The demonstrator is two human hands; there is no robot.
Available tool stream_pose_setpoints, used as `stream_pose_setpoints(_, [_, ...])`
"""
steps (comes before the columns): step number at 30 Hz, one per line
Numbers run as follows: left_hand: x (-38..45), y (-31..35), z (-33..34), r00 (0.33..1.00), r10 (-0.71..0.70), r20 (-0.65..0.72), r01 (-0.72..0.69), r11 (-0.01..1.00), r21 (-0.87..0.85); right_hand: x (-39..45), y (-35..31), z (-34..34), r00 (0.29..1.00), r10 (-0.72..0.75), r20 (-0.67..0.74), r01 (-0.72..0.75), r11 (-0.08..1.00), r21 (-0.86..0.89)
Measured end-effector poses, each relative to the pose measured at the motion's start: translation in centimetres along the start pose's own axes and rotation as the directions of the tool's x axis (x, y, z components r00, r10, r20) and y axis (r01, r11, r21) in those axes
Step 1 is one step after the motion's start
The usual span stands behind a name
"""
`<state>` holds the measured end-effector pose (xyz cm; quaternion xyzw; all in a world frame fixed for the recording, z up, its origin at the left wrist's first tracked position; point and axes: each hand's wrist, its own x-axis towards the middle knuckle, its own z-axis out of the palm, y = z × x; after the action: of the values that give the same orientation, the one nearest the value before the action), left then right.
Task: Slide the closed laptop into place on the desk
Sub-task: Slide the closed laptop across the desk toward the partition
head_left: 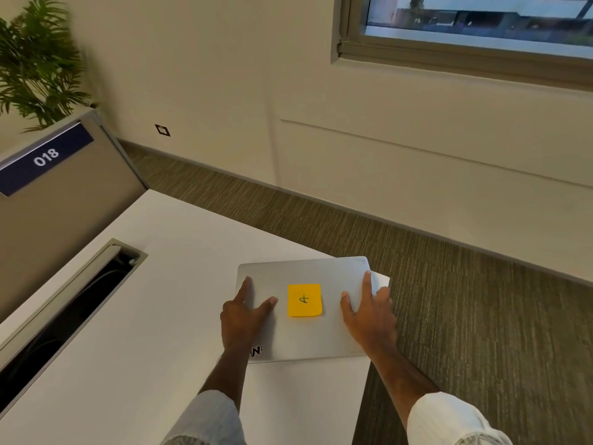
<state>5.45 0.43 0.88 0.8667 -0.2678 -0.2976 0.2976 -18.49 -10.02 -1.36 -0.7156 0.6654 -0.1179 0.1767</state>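
Note:
A closed silver laptop (305, 271) lies flat on the white desk (154, 316), near the desk's far right corner, slightly skewed to the edges. A yellow sticky note (305, 300) with a handwritten mark is stuck on the middle of its lid. My left hand (245, 313) rests palm down on the lid's left part, fingers spread. On the lid's right edge my right hand (369, 313) lies flat, its fingers reaching toward the far right corner. Both hands press on the lid without gripping it.
A long cable slot (64, 303) with a grey frame is cut into the desk at the left. Behind it stands a grey partition with a blue label reading 018 (46, 157), and a green plant (35, 65). Carpet floor (449, 284) lies beyond the desk's right edge.

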Motion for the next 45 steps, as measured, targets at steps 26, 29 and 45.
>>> stream_pose_setpoints(26, [-5.4, -3.2, -6.2, 0.98, 0.185, -0.079, -0.15, 0.933, 0.327, -4.4, -5.0, -2.4, 0.991, -0.135, 0.001, 0.134, 0.989, 0.059])
stream_pose_setpoints(29, [-5.7, -4.1, -7.3, 0.977, 0.184, -0.105, -0.14, 0.933, 0.331, -5.1, -6.2, -2.2, 0.988, -0.157, -0.003, 0.156, 0.986, 0.056])
stream_pose_setpoints(45, [-8.9, -11.9, -15.5, 0.965, 0.055, -0.258, 0.013, 0.967, 0.255, -10.8, -14.7, 0.7, 0.937, -0.342, 0.068, 0.342, 0.94, -0.001])
